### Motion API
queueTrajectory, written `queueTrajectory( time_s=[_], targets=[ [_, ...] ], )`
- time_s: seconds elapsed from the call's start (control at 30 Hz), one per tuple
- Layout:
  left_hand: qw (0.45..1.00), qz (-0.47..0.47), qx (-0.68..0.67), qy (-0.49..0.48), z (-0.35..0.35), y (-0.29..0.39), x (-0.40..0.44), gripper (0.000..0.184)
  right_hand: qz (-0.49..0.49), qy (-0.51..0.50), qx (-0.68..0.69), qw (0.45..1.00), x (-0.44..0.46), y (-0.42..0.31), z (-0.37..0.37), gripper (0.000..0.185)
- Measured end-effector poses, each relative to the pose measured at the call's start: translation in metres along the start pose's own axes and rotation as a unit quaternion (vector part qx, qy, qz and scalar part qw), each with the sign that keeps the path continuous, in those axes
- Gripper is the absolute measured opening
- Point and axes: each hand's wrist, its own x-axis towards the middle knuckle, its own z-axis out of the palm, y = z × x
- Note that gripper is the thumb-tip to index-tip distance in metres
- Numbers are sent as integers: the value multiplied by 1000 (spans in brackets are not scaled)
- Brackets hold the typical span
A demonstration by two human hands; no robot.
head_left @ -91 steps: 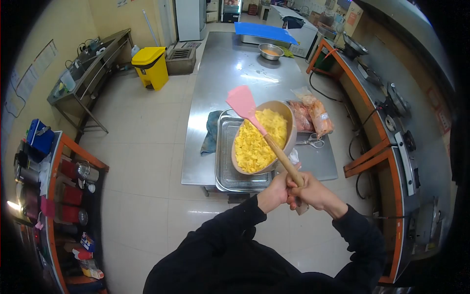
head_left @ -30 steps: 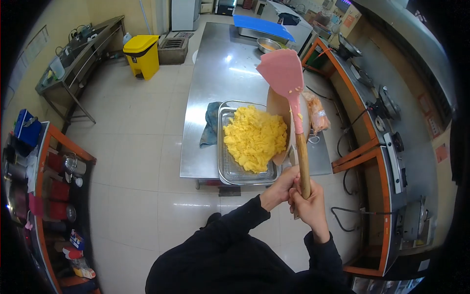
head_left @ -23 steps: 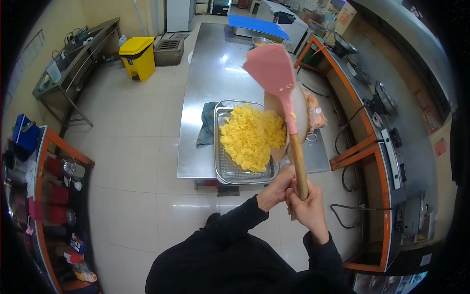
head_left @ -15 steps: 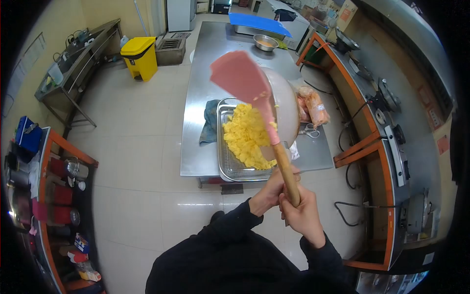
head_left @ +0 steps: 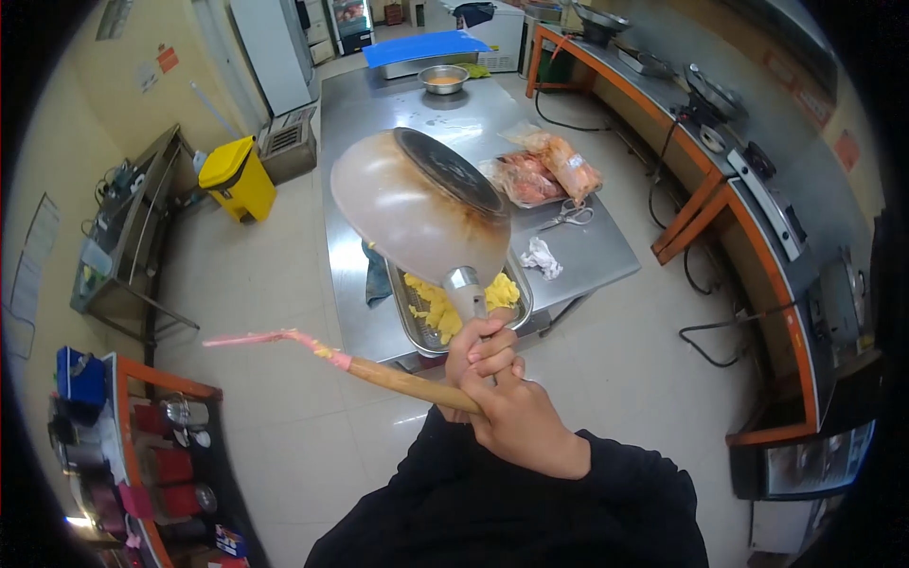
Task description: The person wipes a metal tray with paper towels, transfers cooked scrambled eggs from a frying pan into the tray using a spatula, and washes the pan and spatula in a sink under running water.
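Observation:
A pale wok (head_left: 417, 213) with a scorched dark base hangs tipped over the metal tray (head_left: 524, 317), its underside facing up and to the right. My left hand (head_left: 481, 348) is closed around its handle. Just below, my right hand (head_left: 525, 421) is wrapped on the wooden handle of a pink spatula (head_left: 379, 376), pressed against my left hand. The spatula's blade points left, seen edge-on, with yellow bits stuck to it. Yellow crumbly food (head_left: 440, 308), looking like scrambled egg, lies in the tray, partly hidden by the wok.
On the steel table (head_left: 578, 256) are bagged orange-pink food (head_left: 559, 170), scissors (head_left: 568, 216), a crumpled white tissue (head_left: 541, 257), a blue cloth (head_left: 376, 276) and a metal bowl (head_left: 443, 79). A yellow bin (head_left: 237, 180) stands left; a bench with burners (head_left: 772, 208) runs along the right.
The wok has swung left over the tray and its base has turned up into view. The spatula has dropped from upright to pointing left. The view has shifted.

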Motion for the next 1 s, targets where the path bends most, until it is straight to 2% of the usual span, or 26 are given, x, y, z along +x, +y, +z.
queueTrajectory(
  time_s=[0.13, 0.23, 0.33, 0.37, 0.47, 0.5, 0.6, 0.63, 0.73, 0.83, 0.93, 1.0],
  targets=[
    [998, 12, 33, 59, 15, -8, 5, 15, 0, 38, 8, 999, -4, 7, -7, 28],
    [986, 28, 120, 110, 14, -17, 23, 22, -15, 86, 51, 995, -6, 27, -13, 26],
    [937, 70, 300, 165, 25, -27, 43, 33, -56, 116, 88, 988, -7, 46, -27, 23],
    [925, 89, 330, 166, 24, -31, 49, 37, -20, 110, 113, 987, -9, 51, -30, 13],
    [811, 110, 542, 192, 45, -36, 58, 35, 85, 121, 384, 912, -17, 79, -25, 16],
    [807, 113, 553, 170, 33, -34, 63, 33, 96, 149, 440, 880, -20, 82, -25, 6],
    [826, 160, 526, 123, 12, -39, 69, 27, 86, 236, 450, 857, -34, 107, -23, 13],
    [830, 164, 513, 144, 3, -36, 66, 21, 180, 244, 490, 817, -32, 89, -37, 21],
    [805, 153, 541, 188, -29, -28, 53, 20, 168, 271, 185, 929, -65, 145, -42, 14],
    [706, 191, 632, 257, -65, -29, 40, 20, 193, 288, 264, 900, -84, 160, -56, 19],
    [668, 193, 651, 303, -82, -18, 25, 20, 228, 273, 307, 883, -97, 175, -56, 27],
    [626, 205, 670, 343, -86, -7, 12, 20, 198, 280, 255, 904, -93, 190, -55, 26]
  ],
)
